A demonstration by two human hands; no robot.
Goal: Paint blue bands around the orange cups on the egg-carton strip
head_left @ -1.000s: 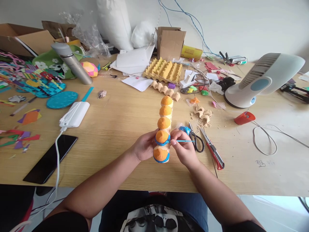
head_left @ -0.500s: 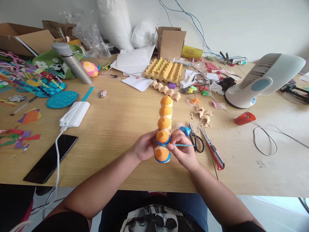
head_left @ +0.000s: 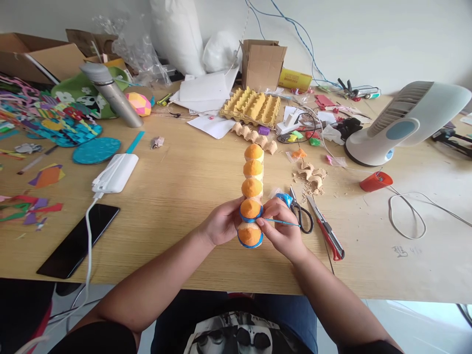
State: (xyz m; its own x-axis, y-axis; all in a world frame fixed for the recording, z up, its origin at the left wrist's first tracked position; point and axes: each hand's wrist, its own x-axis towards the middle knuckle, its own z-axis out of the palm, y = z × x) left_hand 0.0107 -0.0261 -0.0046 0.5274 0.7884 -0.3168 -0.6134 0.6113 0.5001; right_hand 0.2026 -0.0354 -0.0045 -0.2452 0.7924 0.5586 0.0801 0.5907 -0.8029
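Note:
My left hand [head_left: 225,222] grips an egg-carton strip [head_left: 262,173] by its left side near the close end. The strip points away from me, its row of domes covered in orange clay [head_left: 251,188]. Blue clay [head_left: 251,220] edges the two nearest domes. In my right hand [head_left: 282,228], thumb and forefinger pinch a thin blue modelling tool [head_left: 280,222], whose tip meets the blue edge of the second dome. Behind the right hand lie a packet of blue clay [head_left: 283,198] and black-handled scissors [head_left: 302,215]. My left fingertips are hidden behind the strip.
A red utility knife [head_left: 331,238] lies right of the scissors. Further right stand an orange cup [head_left: 376,181] and a white fan [head_left: 391,129]. Cut carton scraps [head_left: 311,176] and a yellow egg tray [head_left: 250,108] lie beyond. A phone [head_left: 79,241] and power bank [head_left: 115,173] are left.
The tool has tilted slightly, its outer end lower, as my right hand shifts a little along the blue edge. The strip's near end has moved slightly right in view.

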